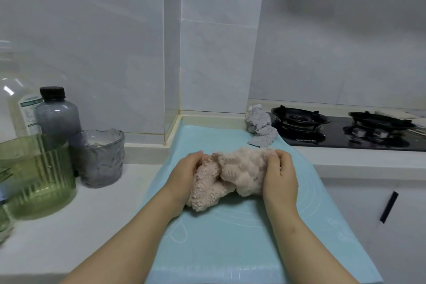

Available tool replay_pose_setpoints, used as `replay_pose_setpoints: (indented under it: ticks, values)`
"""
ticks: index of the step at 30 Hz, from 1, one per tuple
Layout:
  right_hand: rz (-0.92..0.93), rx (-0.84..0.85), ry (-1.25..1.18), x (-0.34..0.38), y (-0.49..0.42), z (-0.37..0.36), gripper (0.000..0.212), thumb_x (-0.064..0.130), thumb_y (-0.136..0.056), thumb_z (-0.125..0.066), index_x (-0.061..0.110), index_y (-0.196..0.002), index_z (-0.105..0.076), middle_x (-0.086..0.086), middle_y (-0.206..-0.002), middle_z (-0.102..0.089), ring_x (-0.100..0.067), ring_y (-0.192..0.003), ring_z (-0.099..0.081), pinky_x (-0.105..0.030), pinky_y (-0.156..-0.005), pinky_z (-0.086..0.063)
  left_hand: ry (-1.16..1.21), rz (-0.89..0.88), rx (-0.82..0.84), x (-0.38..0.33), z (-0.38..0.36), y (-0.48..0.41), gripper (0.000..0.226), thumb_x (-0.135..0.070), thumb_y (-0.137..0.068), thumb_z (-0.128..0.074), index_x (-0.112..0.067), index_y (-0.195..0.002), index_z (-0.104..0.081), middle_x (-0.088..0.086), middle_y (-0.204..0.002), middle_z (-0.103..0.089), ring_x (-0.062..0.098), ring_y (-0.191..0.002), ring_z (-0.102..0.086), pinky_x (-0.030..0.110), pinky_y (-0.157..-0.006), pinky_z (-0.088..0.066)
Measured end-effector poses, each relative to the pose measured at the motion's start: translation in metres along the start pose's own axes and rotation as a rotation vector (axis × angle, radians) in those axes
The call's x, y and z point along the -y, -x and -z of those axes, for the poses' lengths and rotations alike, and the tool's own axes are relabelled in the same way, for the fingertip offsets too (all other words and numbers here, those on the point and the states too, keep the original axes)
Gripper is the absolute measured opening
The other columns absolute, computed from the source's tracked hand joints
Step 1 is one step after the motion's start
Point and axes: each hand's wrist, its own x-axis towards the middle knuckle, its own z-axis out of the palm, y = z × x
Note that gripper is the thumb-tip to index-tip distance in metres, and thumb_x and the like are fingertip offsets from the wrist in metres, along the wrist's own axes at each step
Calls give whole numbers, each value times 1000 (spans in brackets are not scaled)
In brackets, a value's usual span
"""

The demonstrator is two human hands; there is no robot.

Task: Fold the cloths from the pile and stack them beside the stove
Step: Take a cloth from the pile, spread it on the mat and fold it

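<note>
- On the left of the tabletop [69, 226], a green glass jar [36, 175], a grey cup [99, 157] and a capped bottle [56, 113] were seen, all untouched.
- The left hand [186, 173] was curled into the left side of the pink cloth [230, 175] and gripped it.
- The pink cloth lay crumpled on the blue mat [219, 249], between both hands; the step was judged to be the opening out before the first fold.
- The right hand [281, 175] was curled over the right side of the cloth and held it too.
- A grey cloth [260, 129] lay bunched just beside the stove [345, 129], not folded.
- Next, the edges must probably be found and pulled apart flat.
</note>
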Motion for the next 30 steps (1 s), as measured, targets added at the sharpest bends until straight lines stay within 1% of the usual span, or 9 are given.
replay_pose_setpoints:
  ticks: [4, 8, 11, 14, 17, 19, 21, 25, 30]
  values:
    - [-46, 172, 216, -3, 2, 1, 40, 28, -90, -41, 35, -130, -39, 6, -101, -54, -24, -104, -53, -42, -97, -38, -331, -13, -150, 4, 1, -2, 28, -9, -88, -43, -24, -85, -67, 10, -73, -59, 22, -60, -50, 29, -55, -39]
    - [-28, 348, 413, 0, 3, -3, 31, 40, -67, -35, 30, -79, -61, 7, -76, -62, -23, -93, -52, -37, -83, -37, -585, -99, -175, 13, 2, -5, 25, -12, -91, -45, -29, -108, -54, -6, -78, -54, 12, -59, -46, 22, -51, -33]
    - [-103, 399, 386, 7, 2, -4, 39, 41, -85, -41, 22, -53, -51, 6, -62, -53, -22, -78, -49, -38, -82, -37, -736, 68, -96, 15, 7, -17, 28, -23, -92, -47, -31, -118, -51, -8, -106, -62, 18, -92, -60, 28, -74, -43]
    - [-245, 392, 463, 3, -18, -11, 43, 41, -95, -34, 18, -63, -51, 2, -73, -55, -27, -87, -52, -37, -91, -39, -833, 178, -17, 12, 10, -42, 25, -20, -89, -47, -25, -111, -59, -3, -112, -62, 22, -105, -57, 33, -92, -46]
    - [-296, 389, 540, -3, -35, -23, 28, 35, -88, -42, 17, -70, -53, -2, -83, -61, -30, -95, -55, -40, -95, -39, -967, 197, -9, 7, 9, -64, 16, -16, -91, -47, -20, -78, -54, 2, -93, -52, 23, -85, -49, 25, -72, -39]
    - [-257, 401, 757, -7, -41, -34, 22, 35, -86, -39, 22, -91, -55, -1, -102, -62, -27, -103, -54, -37, -90, -31, -1114, 205, -45, 8, 5, -73, 23, -21, -92, -46, -18, -69, -49, 6, -87, -54, 24, -77, -47, 26, -63, -32]
    - [-175, 364, 943, -9, -40, -44, 29, 37, -87, -34, 24, -106, -52, 0, -112, -60, -24, -107, -53, -39, -88, -26, -1261, 175, -119, 10, -5, -72, 22, -27, -94, -42, -14, -91, -59, 10, -97, -62, 27, -84, -56, 27, -64, -34]
    - [-62, 343, 999, -14, -48, -52, 40, 44, -90, -31, 20, -120, -42, -6, -124, -50, -27, -114, -49, -41, -90, -28, -1369, -11, -137, 13, -9, -75, 36, -40, -95, -35, -18, -123, -43, 7, -119, -57, 28, -108, -52, 33, -74, -39]
    - [-16, 502, 814, -15, -62, -49, 24, 33, -86, -46, 16, -98, -55, -5, -104, -60, -25, -98, -55, -35, -83, -41, -1288, 87, -11, 19, 3, -88, 42, -40, -92, -44, -24, -132, -40, 2, -126, -55, 25, -119, -44, 35, -93, -37]
